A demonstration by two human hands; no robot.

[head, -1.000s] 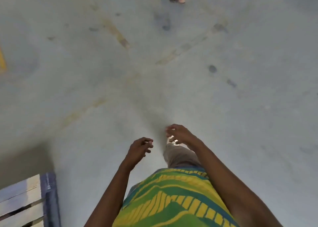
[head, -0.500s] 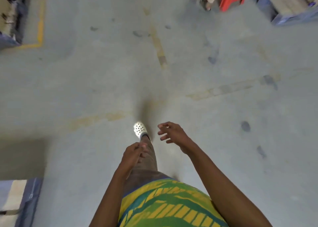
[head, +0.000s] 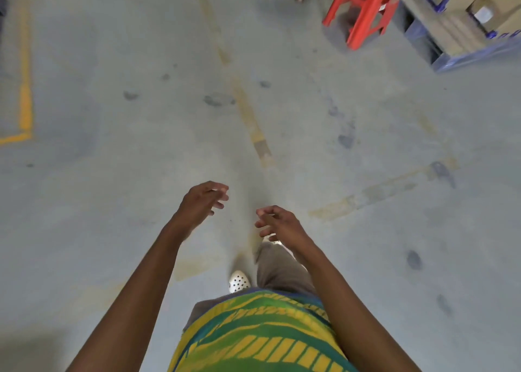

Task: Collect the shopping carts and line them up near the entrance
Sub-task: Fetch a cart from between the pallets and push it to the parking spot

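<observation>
Matt, stained concrete floor [head: 112,202]; glossy red plastic stool [head: 363,8]; perforated white plastic clog [head: 239,281].

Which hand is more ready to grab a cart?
Left, barely: the left hand reaches a bit farther ahead than the right hand. Both are empty with loose fingers, and no cart is in view.

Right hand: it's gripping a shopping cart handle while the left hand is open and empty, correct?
No. The head view shows the right hand gripping nothing: its fingers are loosely curled in the air above the concrete floor. The left hand is open and empty, as stated.
</observation>
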